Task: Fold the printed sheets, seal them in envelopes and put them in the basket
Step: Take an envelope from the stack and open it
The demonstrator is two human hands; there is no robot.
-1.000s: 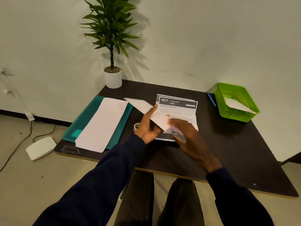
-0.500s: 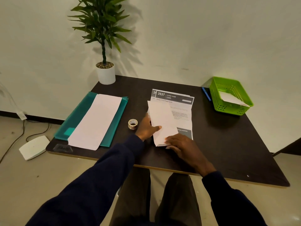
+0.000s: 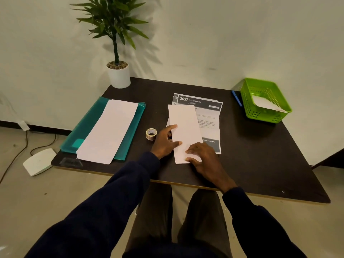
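Head view: a dark table (image 3: 260,155) fills most of the scene, pushed against a pale wall. On its left part lies a teal folder (image 3: 89,125) with a long white paper (image 3: 109,131) resting lengthwise on top, the paper's near end hanging past the folder's edge. In the middle of the table is a stack of printed sheets (image 3: 210,120), face up, with a dark header reading "2637 LIVING ROOM". A folded sheet (image 3: 186,125), blank side up, lies flat across the left half of that stack, its near end reaching past the stack onto the bare table. A potted plant (image 3: 119,77) stands at the far left corner. A green basket (image 3: 249,103) sits at the far right corner, well apart from the folded sheet, with a white envelope (image 3: 268,104) leaning inside it.

The right hand (image 3: 204,159) lies spread on the near end of the folded sheet, fingers straight and pressing down. The left hand (image 3: 164,142) rests at the sheet's left edge, forefinger and thumb stretched out onto the paper; its other fingers are hidden. A small roll of tape (image 3: 151,134) stands just left of the left hand. A blue pen (image 3: 236,98) lies just beside the basket's left wall.
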